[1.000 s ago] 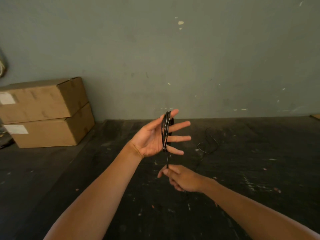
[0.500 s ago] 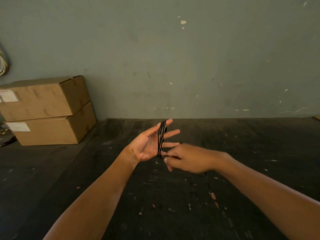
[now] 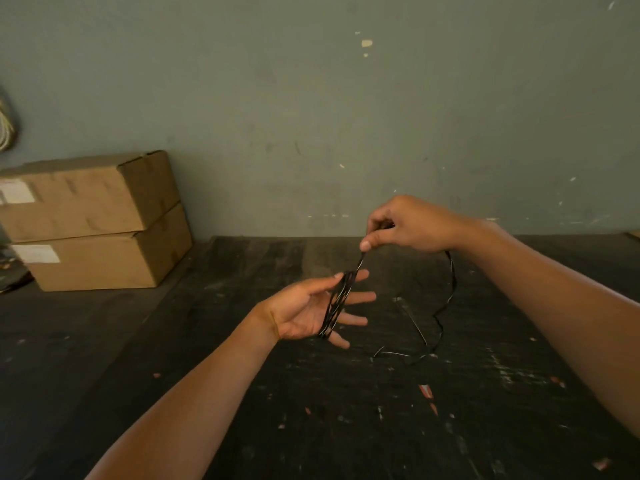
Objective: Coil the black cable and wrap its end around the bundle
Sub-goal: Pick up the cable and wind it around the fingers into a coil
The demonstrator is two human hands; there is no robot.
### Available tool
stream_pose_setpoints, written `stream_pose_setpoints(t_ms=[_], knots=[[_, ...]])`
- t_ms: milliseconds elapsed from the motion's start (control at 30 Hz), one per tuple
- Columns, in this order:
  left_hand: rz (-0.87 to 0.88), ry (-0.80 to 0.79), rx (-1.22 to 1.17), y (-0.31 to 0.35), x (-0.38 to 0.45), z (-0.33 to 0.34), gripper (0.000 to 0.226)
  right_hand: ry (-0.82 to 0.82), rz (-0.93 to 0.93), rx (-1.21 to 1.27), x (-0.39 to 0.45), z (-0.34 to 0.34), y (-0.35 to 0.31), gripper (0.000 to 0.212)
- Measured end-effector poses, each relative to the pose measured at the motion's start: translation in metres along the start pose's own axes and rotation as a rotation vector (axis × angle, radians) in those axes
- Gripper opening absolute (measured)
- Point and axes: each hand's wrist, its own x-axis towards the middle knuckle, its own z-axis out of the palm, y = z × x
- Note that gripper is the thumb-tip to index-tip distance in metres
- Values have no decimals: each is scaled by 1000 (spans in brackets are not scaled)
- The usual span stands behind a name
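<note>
Since half a second ago the right hand [image 3: 412,225] has risen from beside the left palm to a spot above and to the right of it, drawing a short taut stretch of the black cable [image 3: 337,303] up with it; the left hand [image 3: 311,311] has stayed where it was, palm up.

From the head camera, the left hand is spread flat with its fingers [image 3: 360,297] released and splayed; the coiled loops of the cable run around those fingers, from the index down to the little finger; the right hand pinches the strand between thumb and forefinger, the other fingers curled in; from that hand the rest of the cable drops in a slack curve and trails across the dark table [image 3: 242,393] in loose bends; two cardboard boxes [image 3: 93,220] sit stacked at the far left against the grey-green wall [image 3: 311,98].
</note>
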Motion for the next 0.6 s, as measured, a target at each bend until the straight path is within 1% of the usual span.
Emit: stream_pose_setpoints(t_ms=[100,300,367,467,600], knots=[[-5,-73,-13,2,1,4,57,41,8,51,2,6,9,11],[18,-193,-42,7,0,13,50,120,51,260,0,26,35,4],[57,-223,-85,10,-1,16,48,135,68,313,-2,33,40,11],[111,-247,-88,17,-3,22,48,126,121,367,-11,54,51,19],[205,-267,-121,28,-2,30,44,61,202,489,-26,104,60,25]])
